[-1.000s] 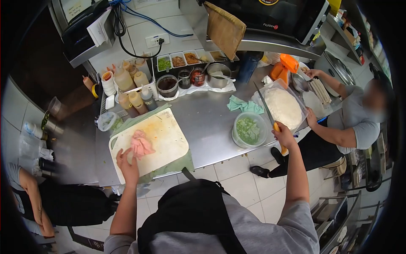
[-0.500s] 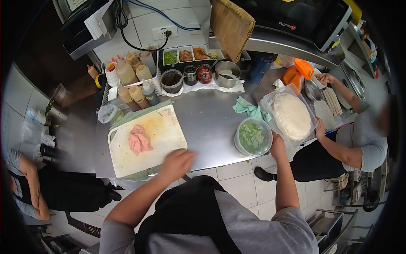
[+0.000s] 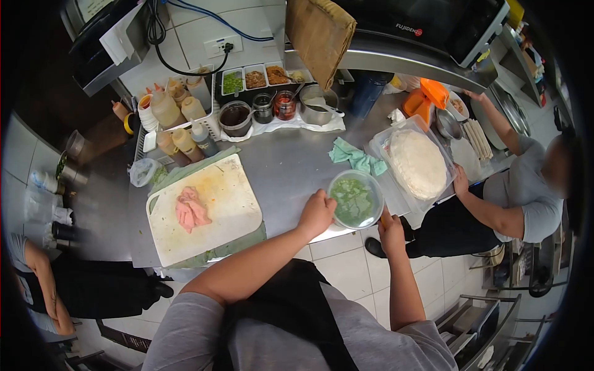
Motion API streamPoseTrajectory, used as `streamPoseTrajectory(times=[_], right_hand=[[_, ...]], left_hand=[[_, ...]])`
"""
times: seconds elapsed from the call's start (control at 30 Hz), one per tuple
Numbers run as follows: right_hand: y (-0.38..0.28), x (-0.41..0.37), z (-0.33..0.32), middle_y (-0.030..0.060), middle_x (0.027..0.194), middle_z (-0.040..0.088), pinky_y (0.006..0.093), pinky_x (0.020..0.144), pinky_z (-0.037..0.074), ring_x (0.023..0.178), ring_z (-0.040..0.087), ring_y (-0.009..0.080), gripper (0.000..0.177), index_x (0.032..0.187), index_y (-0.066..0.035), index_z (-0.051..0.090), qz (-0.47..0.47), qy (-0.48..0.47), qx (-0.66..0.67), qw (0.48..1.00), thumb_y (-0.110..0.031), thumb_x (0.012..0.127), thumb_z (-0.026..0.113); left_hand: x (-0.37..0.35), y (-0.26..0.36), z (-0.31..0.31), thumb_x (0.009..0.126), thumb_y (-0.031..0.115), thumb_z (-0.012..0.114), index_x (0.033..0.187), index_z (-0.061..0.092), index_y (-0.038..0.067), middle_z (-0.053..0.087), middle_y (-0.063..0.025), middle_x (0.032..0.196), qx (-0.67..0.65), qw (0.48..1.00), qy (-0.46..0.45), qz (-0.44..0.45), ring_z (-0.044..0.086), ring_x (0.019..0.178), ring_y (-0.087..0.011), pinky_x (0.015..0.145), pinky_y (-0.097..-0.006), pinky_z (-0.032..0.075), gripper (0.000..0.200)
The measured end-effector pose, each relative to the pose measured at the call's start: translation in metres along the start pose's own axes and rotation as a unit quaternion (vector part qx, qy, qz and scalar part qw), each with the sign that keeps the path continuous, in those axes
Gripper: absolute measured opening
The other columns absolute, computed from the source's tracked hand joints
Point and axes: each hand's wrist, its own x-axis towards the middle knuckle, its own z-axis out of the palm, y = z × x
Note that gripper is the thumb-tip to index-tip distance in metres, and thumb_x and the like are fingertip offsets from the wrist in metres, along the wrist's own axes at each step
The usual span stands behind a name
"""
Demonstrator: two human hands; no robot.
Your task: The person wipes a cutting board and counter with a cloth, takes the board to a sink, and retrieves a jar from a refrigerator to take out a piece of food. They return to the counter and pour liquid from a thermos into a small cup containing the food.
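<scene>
- Head view: the right hand (image 3: 391,237) is gripping an orange handle (image 3: 386,217), just beside the tub's right side.
- The left hand (image 3: 317,214) is curling its fingers at the left rim, apparently touching.
- Between them, the round tub of greens (image 3: 378,196) is sitting by the counter's (image 3: 281,162) near edge.
- Green cloth (image 3: 354,156) is lying just beyond.
</scene>
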Motion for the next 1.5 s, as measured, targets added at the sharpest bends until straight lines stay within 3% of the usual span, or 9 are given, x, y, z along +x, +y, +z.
streamPoseTrajectory(times=[0.13,0.27,0.53,0.67,0.87,1.07,1.23,1.43,1.5], right_hand=[[-0.032,0.002,0.016,0.0274,0.096,0.057,0.0462,0.072,0.053,0.08,0.063,0.0416,0.06,0.142,-0.012,0.041,0.036,-0.026,-0.012,0.999,-0.008,0.086,0.06],[-0.06,0.019,0.034,0.0278,0.095,0.057,0.0457,0.069,0.055,0.076,0.064,0.0407,0.06,0.143,-0.01,0.038,0.04,-0.024,-0.044,0.998,-0.01,0.087,0.058],[-0.143,-0.034,0.074,0.0268,0.089,0.056,0.0429,0.052,0.054,0.061,0.063,0.037,0.06,0.143,-0.004,0.036,-0.134,-0.092,-0.083,0.983,-0.007,0.085,0.053],[-0.176,-0.056,0.05,0.0237,0.09,0.058,0.0437,0.071,0.053,0.077,0.063,0.0373,0.058,0.141,-0.016,0.044,-0.114,-0.163,0.128,0.972,-0.011,0.087,0.062],[-0.101,-0.011,0.007,0.0227,0.085,0.057,0.0443,0.07,0.05,0.077,0.061,0.0381,0.064,0.145,-0.015,0.039,-0.063,-0.066,0.08,0.993,-0.008,0.085,0.062],[-0.03,0.075,0.032,0.029,0.103,0.054,0.0437,0.077,0.052,0.081,0.06,0.0424,0.06,0.142,-0.012,0.042,-0.02,-0.001,-0.056,0.998,-0.004,0.085,0.059],[-0.105,0.097,0.022,0.011,0.128,0.052,0.0604,0.094,0.037,0.125,0.041,0.0303,0.056,0.136,-0.019,0.051,0.068,-0.043,-0.281,0.956,-0.048,0.088,0.055],[-0.242,0.098,0.113,0.0152,0.13,0.053,0.0476,0.096,0.04,0.118,0.05,0.0321,0.043,0.125,-0.009,0.058,-0.341,-0.12,-0.016,0.932,-0.027,0.086,0.062],[-0.242,0.102,0.143,0.0145,0.127,0.055,0.0471,0.095,0.041,0.115,0.052,0.0323,0.037,0.121,-0.009,0.061,-0.364,-0.097,0.014,0.926,-0.023,0.086,0.06]], left_hand=[[-0.015,-0.015,-0.039,0.093,0.015,0.047,0.09,0.046,-0.006,0.059,-0.0208,0.08,-0.006,0.996,0.078,0.043,0.065,0.058,-0.026,0.053,-0.0353,0.056,0.021],[-0.057,-0.01,-0.111,0.098,0.016,0.038,0.098,0.045,0.001,0.061,-0.0166,0.095,-0.071,0.989,0.127,0.014,0.067,0.072,-0.0225,0.06,-0.032,0.06,0.017],[-0.133,0.018,-0.235,0.1,0.02,0.035,0.106,0.045,0.006,0.061,-0.0126,0.103,-0.113,0.951,0.286,0.038,0.068,0.08,-0.0207,0.066,-0.0303,0.059,0.018],[-0.155,0.009,-0.254,0.1,0.02,0.035,0.107,0.046,0.008,0.062,-0.0107,0.103,-0.146,0.936,0.319,0.032,0.067,0.082,-0.0184,0.07,-0.0293,0.057,0.018],[-0.165,0.01,-0.25,0.1,0.02,0.034,0.109,0.046,0.008,0.062,-0.0105,0.105,-0.163,0.928,0.335,0.024,0.067,0.083,-0.0188,0.071,-0.03,0.057,0.02],[-0.148,0.012,-0.227,0.1,0.026,0.034,0.127,0.041,0.005,0.061,-0.0131,0.113,-0.144,0.946,0.289,0.018,0.068,0.088,-0.0215,0.074,-0.0325,0.056,0.034],[-0.136,0.024,-0.212,0.1,0.022,0.035,0.124,0.043,0.004,0.06,-0.0132,0.113,-0.177,0.945,0.273,0.011,0.068,0.087,-0.0221,0.072,-0.032,0.058,0.031],[-0.082,0.036,-0.197,0.1,0.023,0.035,0.12,0.044,0.001,0.056,-0.0159,0.117,-0.168,0.96,0.22,0.037,0.068,0.088,-0.0277,0.075,-0.0328,0.059,0.031],[-0.054,0.041,-0.19,0.1,0.024,0.037,0.12,0.044,0.001,0.056,-0.016,0.116,-0.204,0.956,0.208,0.025,0.068,0.085,-0.0279,0.073,-0.0324,0.059,0.031]])
